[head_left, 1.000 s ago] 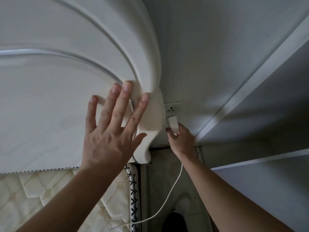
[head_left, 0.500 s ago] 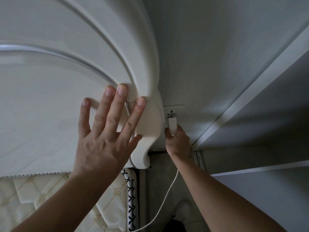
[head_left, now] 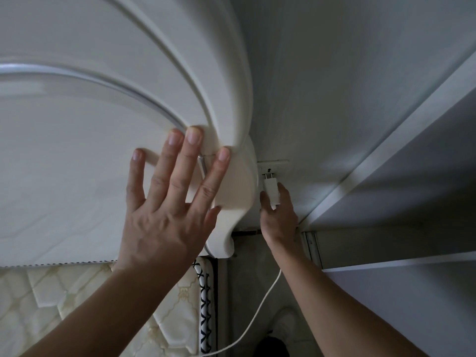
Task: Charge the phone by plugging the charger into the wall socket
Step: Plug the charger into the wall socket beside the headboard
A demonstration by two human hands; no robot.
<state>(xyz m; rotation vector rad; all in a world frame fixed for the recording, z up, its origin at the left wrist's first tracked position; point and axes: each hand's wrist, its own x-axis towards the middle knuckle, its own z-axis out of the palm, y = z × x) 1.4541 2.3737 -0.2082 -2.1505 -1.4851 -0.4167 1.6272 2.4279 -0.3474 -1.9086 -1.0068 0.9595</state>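
My right hand [head_left: 279, 215] grips a white charger plug [head_left: 271, 190] low on the wall, just right of the headboard. Its two metal prongs touch the white wall socket [head_left: 277, 167], with prong length still showing outside the plate. A white cable [head_left: 260, 310] hangs from the plug down toward the floor. My left hand [head_left: 170, 202] lies flat with spread fingers on the cream headboard [head_left: 103, 124], near its curved right edge. No phone is in view.
A quilted mattress [head_left: 64, 305] with a black-and-white patterned border [head_left: 204, 305] sits below the headboard. A narrow floor gap runs between bed and wall. A white cabinet or door panel [head_left: 412, 202] stands at the right.
My right hand has pushed the plug up to the socket, so the prongs now meet the plate. My left hand stays pressed on the headboard.
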